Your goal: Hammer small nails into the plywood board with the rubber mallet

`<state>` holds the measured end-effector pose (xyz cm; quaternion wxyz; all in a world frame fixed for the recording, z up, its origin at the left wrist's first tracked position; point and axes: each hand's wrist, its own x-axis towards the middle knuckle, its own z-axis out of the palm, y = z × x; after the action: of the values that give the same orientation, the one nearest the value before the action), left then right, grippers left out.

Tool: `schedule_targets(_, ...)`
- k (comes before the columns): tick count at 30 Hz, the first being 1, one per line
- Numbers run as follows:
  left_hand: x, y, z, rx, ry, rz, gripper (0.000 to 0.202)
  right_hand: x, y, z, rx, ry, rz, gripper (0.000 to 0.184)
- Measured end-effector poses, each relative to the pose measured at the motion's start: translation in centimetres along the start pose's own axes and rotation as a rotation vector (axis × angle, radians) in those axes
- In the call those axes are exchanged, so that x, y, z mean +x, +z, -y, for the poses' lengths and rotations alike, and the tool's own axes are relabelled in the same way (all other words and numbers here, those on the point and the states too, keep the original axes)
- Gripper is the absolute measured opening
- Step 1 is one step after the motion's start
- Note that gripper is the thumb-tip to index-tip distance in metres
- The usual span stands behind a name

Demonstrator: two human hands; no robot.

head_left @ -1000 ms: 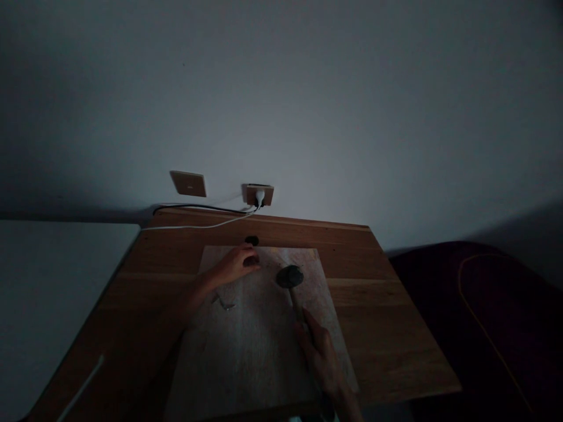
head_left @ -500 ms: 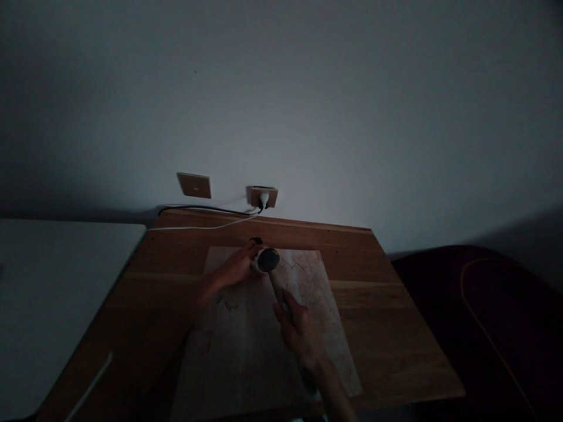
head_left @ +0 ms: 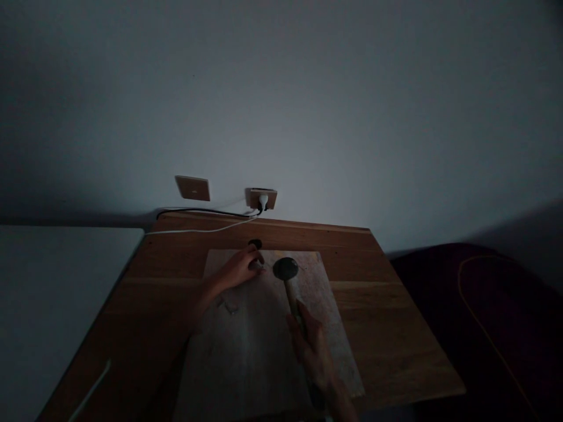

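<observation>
My right hand (head_left: pixel 311 337) is wrapped round the handle of a mallet (head_left: pixel 285 269) with a dark round head. The mallet head is above the far part of a pale wooden board (head_left: pixel 246 363). To its left, my left hand (head_left: pixel 244 265) rests at the board's far edge with its fingers curled and pinched together. What lies between those fingertips is too dark and small to make out. Thin nail-like pieces (head_left: pixel 229 307) lie on the board nearer to me, below the left hand. Another thin piece shows beside the mallet head, partly hidden by it.
The board lies on a brown wooden table (head_left: pixel 396 334). A dark round object (head_left: pixel 255 242) sits just beyond the board. Black and white cables run along the back to a wall socket (head_left: pixel 263 199). A white surface (head_left: pixel 53 293) adjoins on the left; dark red fabric (head_left: pixel 440 293) is on the right.
My right hand and the mallet have moved right and slightly nearer to me, away from my left hand. The left hand stays at about the same place, now less covered.
</observation>
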<state>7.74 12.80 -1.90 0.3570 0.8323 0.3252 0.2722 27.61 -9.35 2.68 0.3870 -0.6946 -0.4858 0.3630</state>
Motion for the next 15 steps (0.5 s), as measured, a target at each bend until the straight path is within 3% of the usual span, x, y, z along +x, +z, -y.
schedule_targets(2,0.1,0.0,0.0,-0.004,0.014,0.013,0.006,-0.7,-0.6,-0.5,-0.005,0.023,-0.003,0.066)
schedule_targets(8,0.1,-0.1,0.0,-0.019,0.039,0.03,0.01,-1.3,-1.9,-0.4,-0.019,0.045,0.153,0.06)
schedule_targets(15,0.2,0.0,0.1,-0.027,0.027,0.044,0.005,-1.0,-1.8,-1.2,-0.058,0.045,0.102,0.061)
